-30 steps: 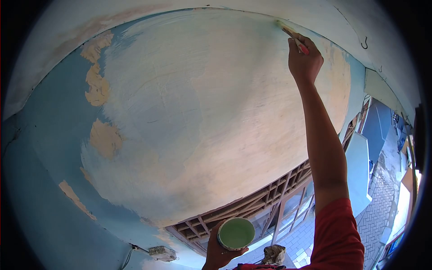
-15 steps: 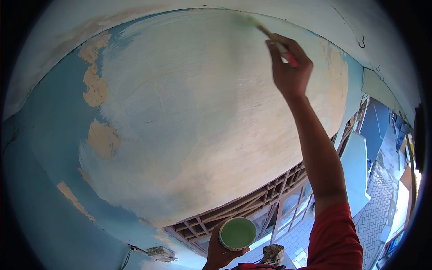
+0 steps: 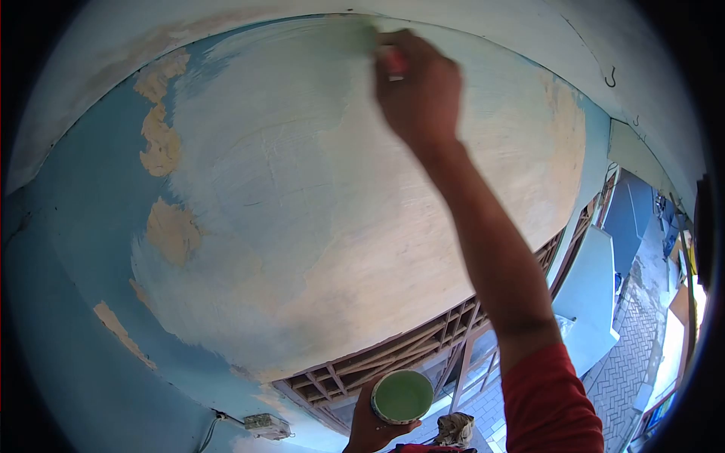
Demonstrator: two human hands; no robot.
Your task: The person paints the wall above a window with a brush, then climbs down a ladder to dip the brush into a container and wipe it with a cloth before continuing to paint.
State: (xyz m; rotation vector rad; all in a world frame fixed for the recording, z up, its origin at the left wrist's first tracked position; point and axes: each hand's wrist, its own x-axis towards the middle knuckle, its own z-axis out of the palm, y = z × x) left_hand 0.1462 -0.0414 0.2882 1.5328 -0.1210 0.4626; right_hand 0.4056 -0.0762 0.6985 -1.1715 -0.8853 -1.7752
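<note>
My right hand (image 3: 419, 87) is raised to the top of the wall, its fingers closed around a paintbrush (image 3: 394, 63) with a red handle end. Motion blurs the brush, and the hand covers most of it. The wall (image 3: 302, 189) carries pale, streaky paint over patches of cream and old blue. Low in the view, my left hand (image 3: 370, 423) grips a round tub of pale green paint (image 3: 402, 396) from its left side, the open top facing me.
Below the wall runs a brown wooden lattice (image 3: 362, 351) with window panes under it. A junction box with wires (image 3: 268, 426) is fixed at lower left. Metal hooks (image 3: 610, 76) hang from the ceiling. A paved path (image 3: 627, 362) lies at the right.
My right hand has swept left along the wall's top edge with the paintbrush. The left hand and the paint tub have stayed nearly in place.
</note>
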